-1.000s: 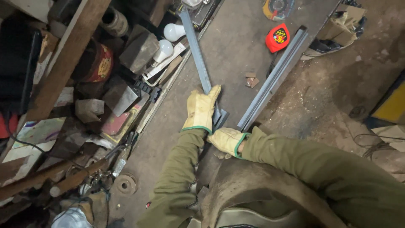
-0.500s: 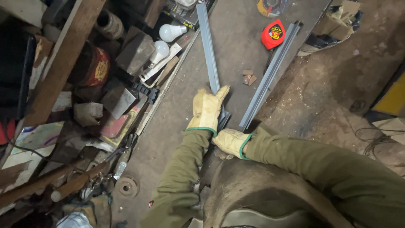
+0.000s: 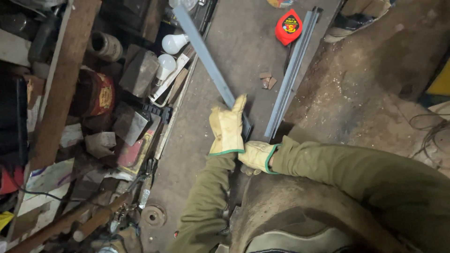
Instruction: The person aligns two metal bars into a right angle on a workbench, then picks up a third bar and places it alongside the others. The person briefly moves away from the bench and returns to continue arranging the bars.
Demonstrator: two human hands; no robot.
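Both gloved hands work at the near end of a long grey metal bar that lies slantwise on the dusty workbench, running away toward its far edge: the left hand lies flat along the bar with fingers stretched, pressing rather than gripping, while the right hand is curled at the bar's near end, though whether it truly clasps it I cannot tell. The bar looks stiff, fairly heavy and sharp-edged, best held near its middle. A second grey strip lies just beside it, with a red tape measure beyond.
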